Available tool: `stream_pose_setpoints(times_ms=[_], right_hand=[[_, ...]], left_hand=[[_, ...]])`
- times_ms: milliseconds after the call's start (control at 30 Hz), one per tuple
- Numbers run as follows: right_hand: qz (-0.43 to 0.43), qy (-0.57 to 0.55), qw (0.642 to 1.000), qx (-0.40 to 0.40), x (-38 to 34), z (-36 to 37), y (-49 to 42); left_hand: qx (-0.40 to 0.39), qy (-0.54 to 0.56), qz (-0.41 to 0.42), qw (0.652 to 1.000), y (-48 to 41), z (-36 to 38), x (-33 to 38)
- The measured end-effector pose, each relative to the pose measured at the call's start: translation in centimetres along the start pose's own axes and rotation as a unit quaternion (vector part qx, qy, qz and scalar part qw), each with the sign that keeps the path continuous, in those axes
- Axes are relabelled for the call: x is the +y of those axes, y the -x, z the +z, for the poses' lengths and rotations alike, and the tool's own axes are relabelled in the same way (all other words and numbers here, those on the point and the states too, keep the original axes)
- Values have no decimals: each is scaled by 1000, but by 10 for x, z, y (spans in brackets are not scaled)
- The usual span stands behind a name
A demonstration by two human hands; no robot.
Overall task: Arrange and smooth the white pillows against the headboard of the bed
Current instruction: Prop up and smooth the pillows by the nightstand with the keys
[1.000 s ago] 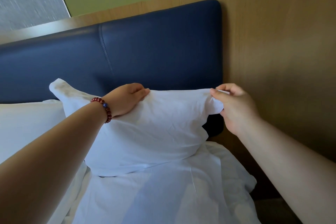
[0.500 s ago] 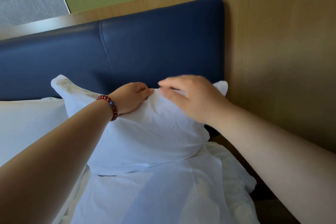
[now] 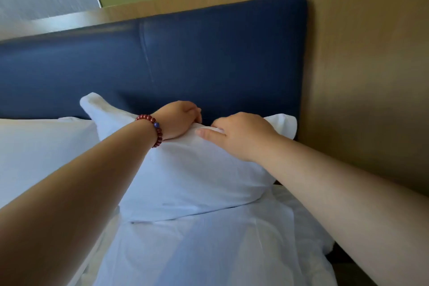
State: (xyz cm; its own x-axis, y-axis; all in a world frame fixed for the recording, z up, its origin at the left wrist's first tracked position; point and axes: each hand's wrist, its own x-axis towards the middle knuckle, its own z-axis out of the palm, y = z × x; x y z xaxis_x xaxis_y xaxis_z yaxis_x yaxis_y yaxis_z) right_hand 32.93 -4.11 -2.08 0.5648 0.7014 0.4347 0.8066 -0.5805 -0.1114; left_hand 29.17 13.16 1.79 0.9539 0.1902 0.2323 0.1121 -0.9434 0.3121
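A white pillow (image 3: 197,181) stands propped against the navy padded headboard (image 3: 209,58) at the right end of the bed. My left hand (image 3: 178,121), with a red bead bracelet on the wrist, curls its fingers over the middle of the pillow's top edge. Just to its right, my right hand (image 3: 241,137) lies on the same edge, thumb flat on the front and fingers tucked over the back. Both upper pillow corners stick up free. A second white pillow (image 3: 41,146) lies flat to the left, touching the first.
A wooden wall panel (image 3: 371,76) rises right beside the headboard and the pillow's right corner. A rumpled white sheet (image 3: 209,251) covers the bed in front of the pillow. Beyond the bed's right edge is a dark gap (image 3: 343,260).
My right hand let go of the pillow's right corner and moved left to the top edge beside my left hand. The pillow now sits lower and closer to the headboard.
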Motion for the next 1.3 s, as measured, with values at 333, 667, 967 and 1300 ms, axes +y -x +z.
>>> stream_pose_setpoints(times_ms=[333,667,967,1300], right_hand=[[-44,105,994,-5,1,7,-27],[14,99,995,-14,-41,46,-113],[-10,158,963,218,-24,78,-109],[10,147,976,162,-33,70,-117]], left_hand=[[124,-137,155,970,29,-1,-85],[105,-147,98,979,-10,-4,-128],[247,-151,117,950,-2,41,-128],[143,-157,116,970,-33,-8,-167]])
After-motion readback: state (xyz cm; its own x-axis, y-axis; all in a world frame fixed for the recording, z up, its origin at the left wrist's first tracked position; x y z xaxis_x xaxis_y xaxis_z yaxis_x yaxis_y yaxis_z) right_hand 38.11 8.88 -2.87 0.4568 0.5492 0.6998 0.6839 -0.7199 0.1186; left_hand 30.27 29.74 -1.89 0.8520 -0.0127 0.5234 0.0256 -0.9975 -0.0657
